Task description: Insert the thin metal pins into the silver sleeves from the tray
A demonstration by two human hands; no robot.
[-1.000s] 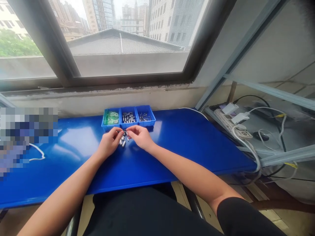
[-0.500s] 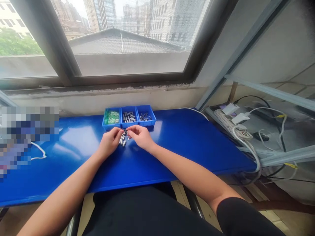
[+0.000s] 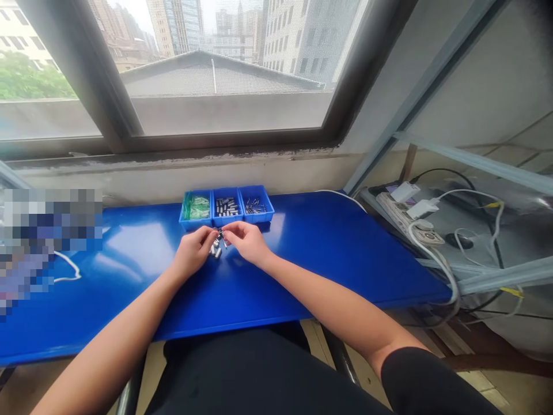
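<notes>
My left hand [image 3: 195,249] and my right hand [image 3: 247,242] meet above the blue table, just in front of three joined blue bins. Both are closed in a pinch, fingertips almost touching. Between them is a small dark and silver metal piece [image 3: 223,237], too small to name, with a thin end pointing down by the right fingers. Several short silver cylinders [image 3: 218,252] lie on the table under the fingers, partly covered by my left hand. The left bin [image 3: 183,212] holds green-wrapped pieces, the middle bin [image 3: 228,219] dark and silver cylinders, the right bin [image 3: 259,218] thin metal pins.
The blue table [image 3: 328,253] runs below a window [image 3: 224,138]. At the right, a metal frame [image 3: 384,138] stands beside a power strip [image 3: 425,233] with plugs and white cables. A white cable [image 3: 71,266] lies at the left, near a blurred-out area.
Both hands stay in almost the same place, with only a slight shift of the fingers around the small piece. The bins have not moved.
</notes>
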